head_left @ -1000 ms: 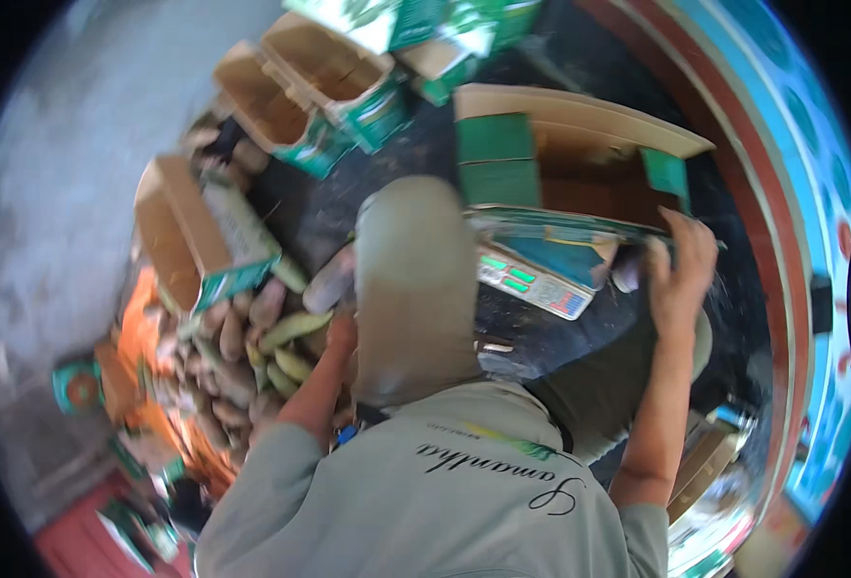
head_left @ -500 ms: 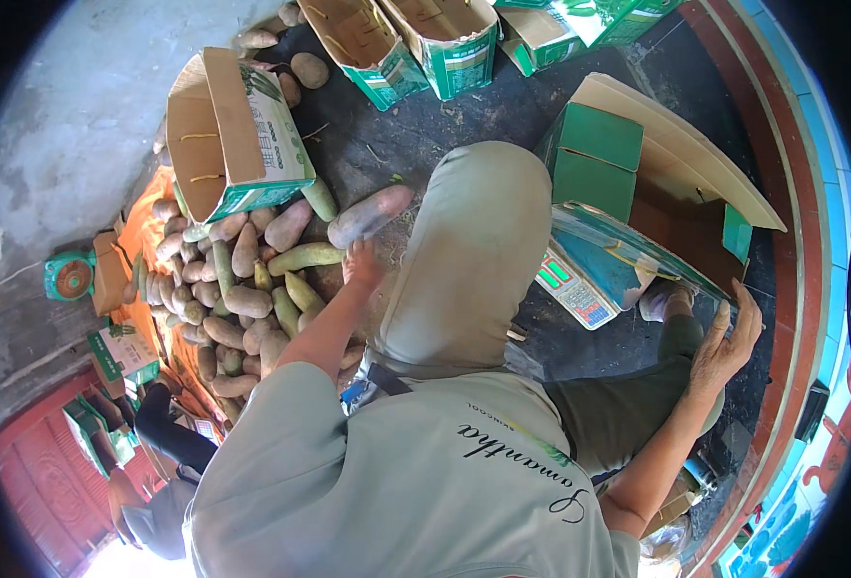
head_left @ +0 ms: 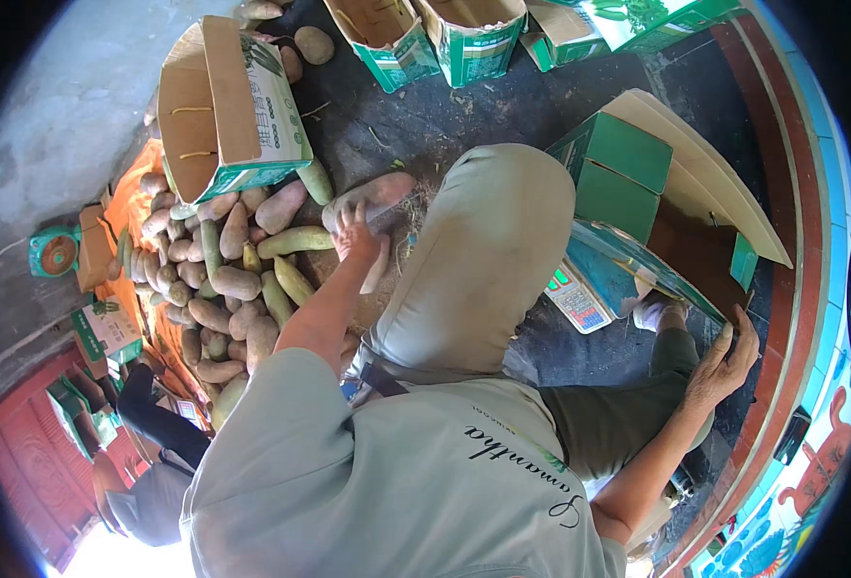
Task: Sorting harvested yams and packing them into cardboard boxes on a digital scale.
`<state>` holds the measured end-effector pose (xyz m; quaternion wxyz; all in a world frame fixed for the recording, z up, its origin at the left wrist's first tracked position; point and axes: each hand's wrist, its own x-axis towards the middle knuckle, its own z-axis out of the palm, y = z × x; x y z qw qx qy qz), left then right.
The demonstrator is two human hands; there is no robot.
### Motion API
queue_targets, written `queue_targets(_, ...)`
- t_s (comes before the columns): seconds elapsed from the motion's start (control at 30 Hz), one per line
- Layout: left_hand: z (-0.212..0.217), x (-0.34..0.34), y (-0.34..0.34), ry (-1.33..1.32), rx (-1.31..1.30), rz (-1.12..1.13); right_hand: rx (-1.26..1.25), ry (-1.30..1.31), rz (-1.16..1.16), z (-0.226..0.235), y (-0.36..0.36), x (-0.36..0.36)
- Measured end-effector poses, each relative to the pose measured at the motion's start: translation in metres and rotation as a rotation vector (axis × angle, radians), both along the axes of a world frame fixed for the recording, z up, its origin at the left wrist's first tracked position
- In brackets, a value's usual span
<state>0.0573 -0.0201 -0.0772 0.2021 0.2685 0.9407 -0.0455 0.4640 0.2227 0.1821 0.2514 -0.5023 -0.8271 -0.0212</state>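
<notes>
My left hand point(head_left: 353, 233) lies with spread fingers on the near end of a long, dusty, pinkish-grey winter melon point(head_left: 387, 191) on the dark floor, left of my knee. Another pale melon point(head_left: 376, 266) shows partly beside that wrist. On the right, my right hand point(head_left: 729, 363) has its thumb and forefinger at the near corner of an open green-and-brown cardboard box point(head_left: 688, 214), its edge running between them. The box stands tilted over a digital scale point(head_left: 580, 301) with a lit green display. No melon shows in the visible part of the box.
Left of me, a heap of melons point(head_left: 238, 282) lies on an orange sheet point(head_left: 151, 162). An open carton point(head_left: 260, 116) stands behind it; more cartons point(head_left: 474, 43) line the back. Another person point(head_left: 160, 482) is at lower left. A brown raised edge point(head_left: 799, 193) curves along the right.
My left hand has moved up from below the melon onto its near end, and a second melon now shows by the wrist. My right hand stays at the box corner. The view has shifted slightly.
</notes>
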Motion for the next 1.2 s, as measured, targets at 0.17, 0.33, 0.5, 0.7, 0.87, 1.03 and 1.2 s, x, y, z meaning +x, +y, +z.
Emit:
queue_targets(0.17, -0.035, -0.006, -0.046, 0.098, 0.085, 0.212, 0.014, -0.024, 0.006, 0.000, 0.003, -0.004)
queue_targets(0.33, -0.050, 0.020, -0.049, -0.345, -0.142, 0.183, 0.044, -0.053, 0.008, -0.003, 0.005, -0.002)
queue_targets(0.5, -0.055, 0.045, -0.034, -0.322, -0.059, -0.052, 0.048, -0.063, 0.003, -0.005, 0.004, -0.005)
queue_targets(0.7, -0.094, 0.032, -0.031, -0.365, -0.225, -0.379, 0.044, -0.070, 0.005, -0.001, 0.003, -0.006)
queue_targets(0.87, -0.101, 0.026, -0.038, -0.455, -0.283, -0.275, 0.065, -0.082, 0.033, 0.004, 0.001, -0.008)
queue_targets(1.03, -0.116, 0.002, -0.069, -0.506, -0.247, -0.307, 0.031, -0.048, 0.034, 0.014, 0.001, -0.010)
queue_targets(1.2, -0.122, -0.024, -0.091, -0.384, 0.048, -0.460, 0.047, -0.018, 0.096, 0.022, -0.002, -0.011)
